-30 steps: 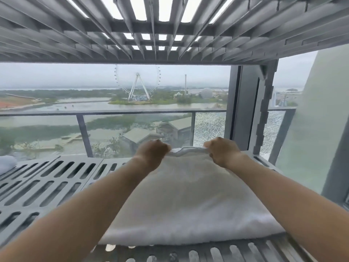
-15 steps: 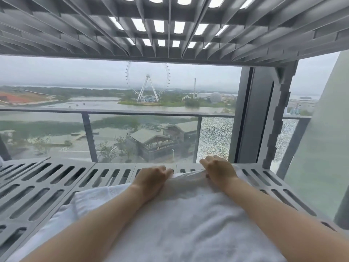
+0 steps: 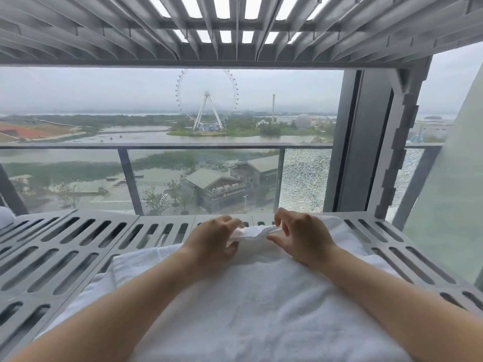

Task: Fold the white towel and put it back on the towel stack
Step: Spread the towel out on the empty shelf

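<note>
Slatted shelf (image 3: 78, 244): white towel (image 3: 248, 309) edge in left grip (image 3: 211, 244), right grip (image 3: 304, 239).

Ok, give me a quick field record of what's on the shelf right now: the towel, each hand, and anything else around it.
towel: white towel spread flat on the shelf, far edge raised off it
surface: grey slotted shelf
left hand: left hand pinches the towel's far edge
right hand: right hand pinches the same edge, close beside the left
fold state: far edge lifted, not yet carried over
other: white cloth item at the shelf's far left, cut off by the frame
overhead: grey slatted shelf
</note>
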